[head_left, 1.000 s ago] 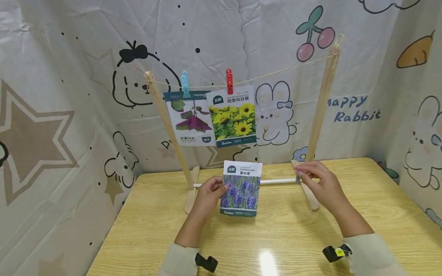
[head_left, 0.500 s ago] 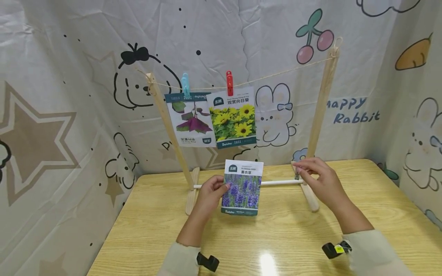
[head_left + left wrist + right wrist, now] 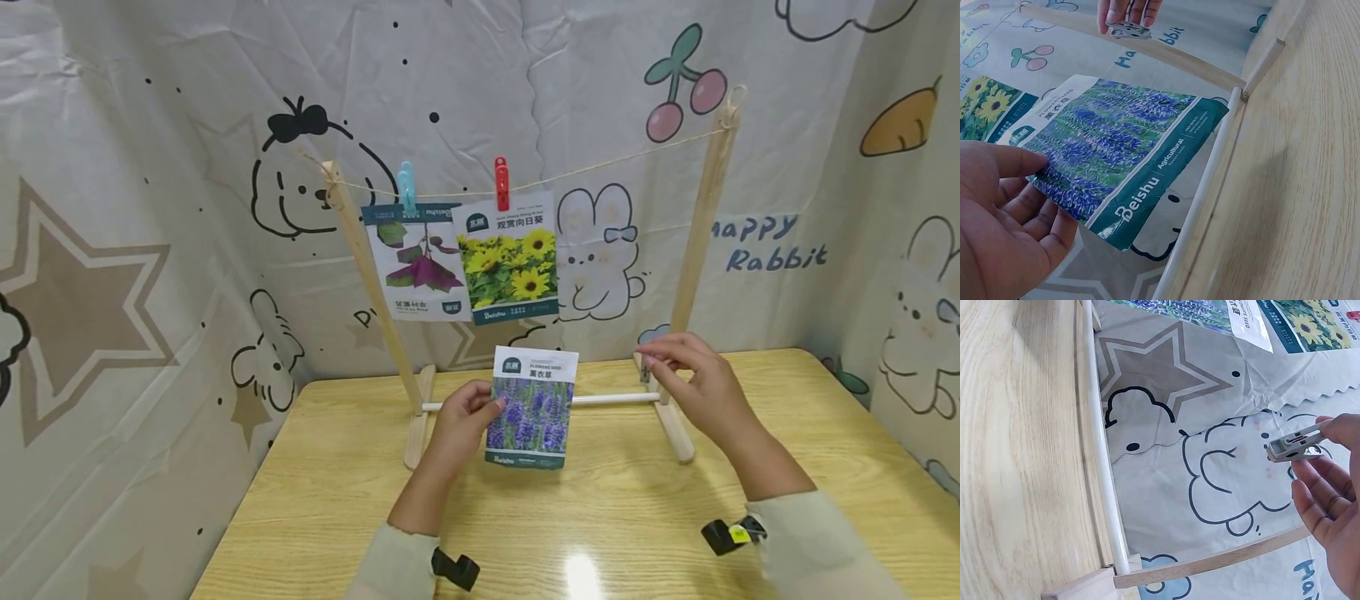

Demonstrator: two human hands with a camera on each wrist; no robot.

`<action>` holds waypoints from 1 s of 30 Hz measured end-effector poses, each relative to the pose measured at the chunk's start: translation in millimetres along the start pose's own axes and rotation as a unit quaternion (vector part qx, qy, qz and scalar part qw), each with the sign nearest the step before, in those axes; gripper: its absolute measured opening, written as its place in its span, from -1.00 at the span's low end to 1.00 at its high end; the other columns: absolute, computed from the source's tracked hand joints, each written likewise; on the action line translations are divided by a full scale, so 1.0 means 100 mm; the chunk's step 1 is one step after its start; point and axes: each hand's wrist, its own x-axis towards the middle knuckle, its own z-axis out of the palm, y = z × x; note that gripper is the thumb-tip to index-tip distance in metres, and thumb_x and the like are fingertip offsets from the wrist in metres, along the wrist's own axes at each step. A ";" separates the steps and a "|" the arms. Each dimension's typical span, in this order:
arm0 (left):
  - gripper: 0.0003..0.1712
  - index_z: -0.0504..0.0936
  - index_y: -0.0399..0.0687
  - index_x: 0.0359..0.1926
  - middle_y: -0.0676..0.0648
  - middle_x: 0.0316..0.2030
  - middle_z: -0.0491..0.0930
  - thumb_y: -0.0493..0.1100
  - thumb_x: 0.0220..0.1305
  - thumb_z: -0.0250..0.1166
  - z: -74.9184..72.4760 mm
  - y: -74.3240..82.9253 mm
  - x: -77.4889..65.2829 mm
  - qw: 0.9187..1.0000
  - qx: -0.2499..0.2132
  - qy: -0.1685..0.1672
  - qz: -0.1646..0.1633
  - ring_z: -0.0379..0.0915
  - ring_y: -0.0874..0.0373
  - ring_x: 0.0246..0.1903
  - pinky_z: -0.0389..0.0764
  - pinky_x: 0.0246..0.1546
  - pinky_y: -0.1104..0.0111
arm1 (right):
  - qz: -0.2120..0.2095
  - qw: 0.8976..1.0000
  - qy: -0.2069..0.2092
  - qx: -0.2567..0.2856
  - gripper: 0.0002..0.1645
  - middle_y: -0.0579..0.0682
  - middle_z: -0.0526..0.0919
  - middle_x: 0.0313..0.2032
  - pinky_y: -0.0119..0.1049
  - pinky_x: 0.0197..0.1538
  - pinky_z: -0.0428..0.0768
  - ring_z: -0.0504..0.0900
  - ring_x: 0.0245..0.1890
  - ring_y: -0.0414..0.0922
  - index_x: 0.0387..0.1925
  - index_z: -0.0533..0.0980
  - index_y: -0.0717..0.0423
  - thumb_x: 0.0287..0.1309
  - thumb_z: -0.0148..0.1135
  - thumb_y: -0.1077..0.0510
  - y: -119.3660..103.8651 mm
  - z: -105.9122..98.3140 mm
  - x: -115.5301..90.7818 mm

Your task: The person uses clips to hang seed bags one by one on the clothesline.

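My left hand (image 3: 462, 421) pinches a seed packet (image 3: 531, 417) with purple lavender flowers by its left edge, thumb in front and fingers behind. The packet stands upright, below the line, with its printed face toward the head camera. In my right hand (image 3: 693, 383) is a grey clothespin (image 3: 1294, 445), pinched between thumb and fingers near the right post. Two other packets hang on the twine: a purple-leaf packet (image 3: 422, 267), printed upside down, under a light blue clothespin (image 3: 407, 187), and a yellow sunflower packet (image 3: 510, 267) under a red clothespin (image 3: 502, 183).
A wooden left post (image 3: 375, 292) and right post (image 3: 701, 233) hold up the twine (image 3: 615, 160), which slopes up to the right. A white rod (image 3: 615, 400) joins their feet on the wooden table (image 3: 600, 517). A printed cloth (image 3: 480, 75) hangs behind.
The lavender packet and my left hand have shifted slightly right in the head view. My right hand has risen a little, still holding the clothespin.
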 end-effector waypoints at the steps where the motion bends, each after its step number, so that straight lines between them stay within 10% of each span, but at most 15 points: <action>1: -0.80 0.62 -0.19 -0.03 -0.11 -0.26 0.67 -0.19 0.40 0.28 0.00 0.00 0.00 1.000 0.001 0.000 -0.001 0.50 0.18 -0.29 0.52 -0.18 0.36 | -0.006 1.000 0.003 0.001 -0.78 -0.04 0.65 -0.08 -0.68 -0.10 0.46 0.46 -0.16 -0.52 -0.07 0.71 0.11 0.30 0.29 0.31 -0.01 -0.01 0.01; 30: -0.72 0.60 -0.19 0.04 -0.15 -0.19 0.66 -0.15 0.41 0.29 0.08 0.14 0.00 1.000 0.008 0.004 0.007 0.52 0.18 -0.23 0.54 -0.13 0.32 | 0.002 1.000 -0.001 0.003 -0.78 -0.05 0.63 -0.03 -0.76 -0.05 0.41 0.45 -0.11 -0.53 -0.02 0.69 0.09 0.37 0.24 0.26 -0.16 -0.18 0.20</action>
